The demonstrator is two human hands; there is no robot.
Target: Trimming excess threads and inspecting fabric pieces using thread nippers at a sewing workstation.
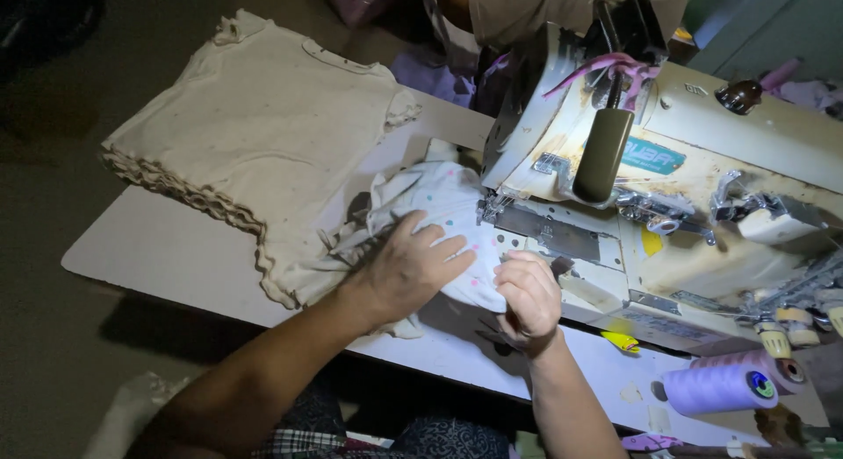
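**Feeding dotted cloth at the sewing machine**

On my far left a cream ruffled garment point(255, 134) lies flat on the white table point(149, 248). My left hand point(408, 270) is spread, palm down, pressing the white dotted fabric point(439, 200). That fabric sits bunched just before the needle area. My right hand point(529, 299) is curled, pinching its near edge. Beyond stands the sewing machine point(702, 169), with a lilac thread spool point(716, 389) at right.

Two bare forearms, no sleeves, watch or rings on left hand point(406, 267) or right hand point(529, 299). Checked cloth and dark patterned fabric over lap at 6 o'clock.
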